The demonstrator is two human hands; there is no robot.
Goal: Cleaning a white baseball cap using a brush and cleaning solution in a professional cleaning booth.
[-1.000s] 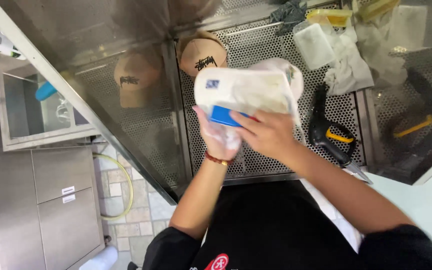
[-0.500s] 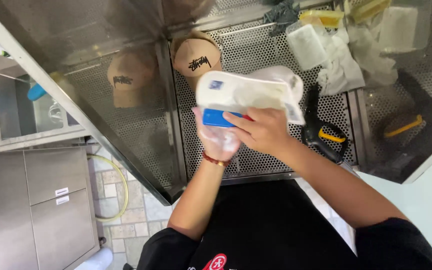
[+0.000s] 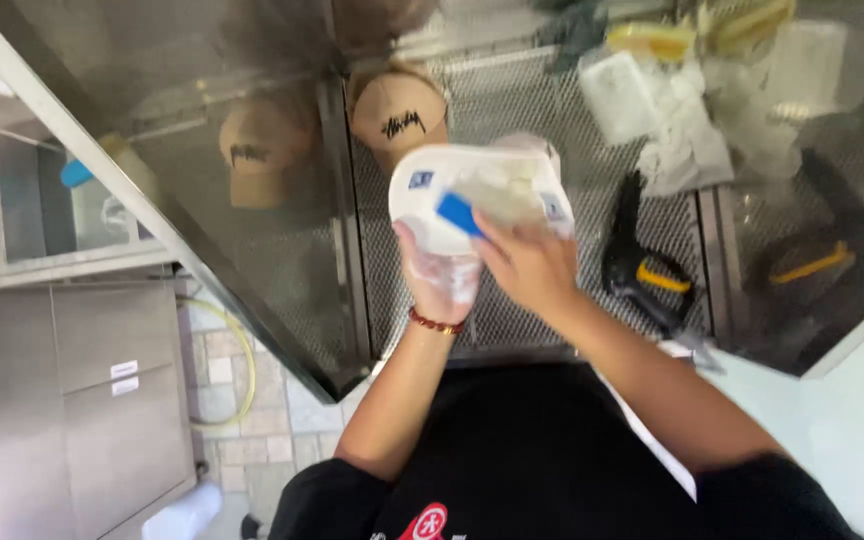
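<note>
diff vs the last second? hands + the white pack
The white pack has turned in the grip: its blue tab now points up-left, and the right hand has slid onto the pack's front. The gloved left hand still holds it from below. The tan cap and black tool have not moved on the mesh.

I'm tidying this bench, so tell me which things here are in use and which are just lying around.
In use: white tub, blue piece, left hand in a clear glove, right hand.
Lying about: tan cap, black tool, white rags.

A cap [image 3: 399, 112] lies behind the bag [image 3: 479, 195] (tool [image 3: 642, 270] right).
</note>
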